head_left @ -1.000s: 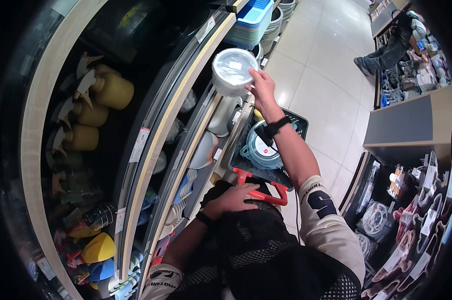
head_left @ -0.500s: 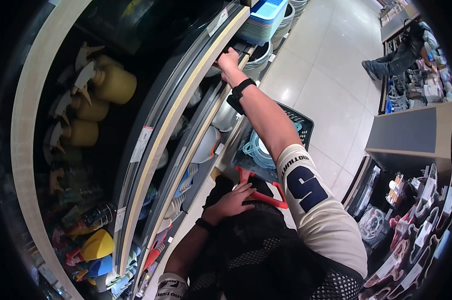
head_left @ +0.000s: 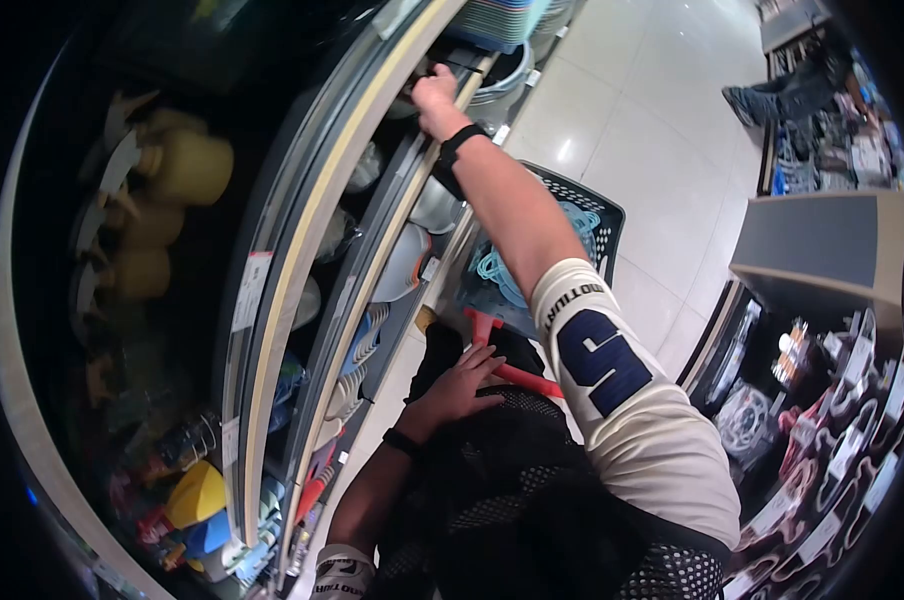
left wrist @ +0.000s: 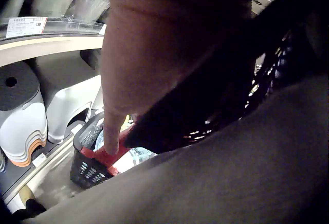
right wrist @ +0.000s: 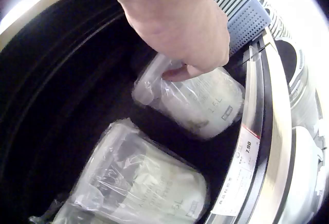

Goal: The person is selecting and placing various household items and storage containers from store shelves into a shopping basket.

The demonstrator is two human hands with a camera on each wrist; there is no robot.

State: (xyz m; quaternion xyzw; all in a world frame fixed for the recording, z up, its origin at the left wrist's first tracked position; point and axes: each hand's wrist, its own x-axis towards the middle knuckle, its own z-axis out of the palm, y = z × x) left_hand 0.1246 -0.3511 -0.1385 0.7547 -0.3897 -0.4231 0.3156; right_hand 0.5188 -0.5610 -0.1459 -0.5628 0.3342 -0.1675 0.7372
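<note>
Inside a shelf bay, my right hand [head_left: 436,100] holds a clear-wrapped storage canister [right wrist: 211,103] marked 1.5L. The right wrist view shows the thumb bent against its side; the other fingers are hidden behind the hand. A second wrapped canister [right wrist: 149,188] lies beside it, nearer the camera. My left hand [head_left: 459,385] lies low against the body with extended fingers at the red handle [head_left: 522,380] of a dark shopping basket [head_left: 604,215]. One straight finger touches that handle in the left wrist view. Light-blue looped items [head_left: 502,275] sit in the basket, partly behind the right arm.
A shelf edge with a price label [right wrist: 241,167] borders the bay. Stacked blue baskets [head_left: 492,25] and buckets [head_left: 507,75] stand beyond it. Stools [head_left: 402,265] line the lower shelf. Across the tiled aisle, a person's legs [head_left: 782,95] show near another display.
My right hand has carried a clear round container from above the basket leftward into the shelf bay and remains there. The left hand stays by the red handle. The view has shifted slightly.
</note>
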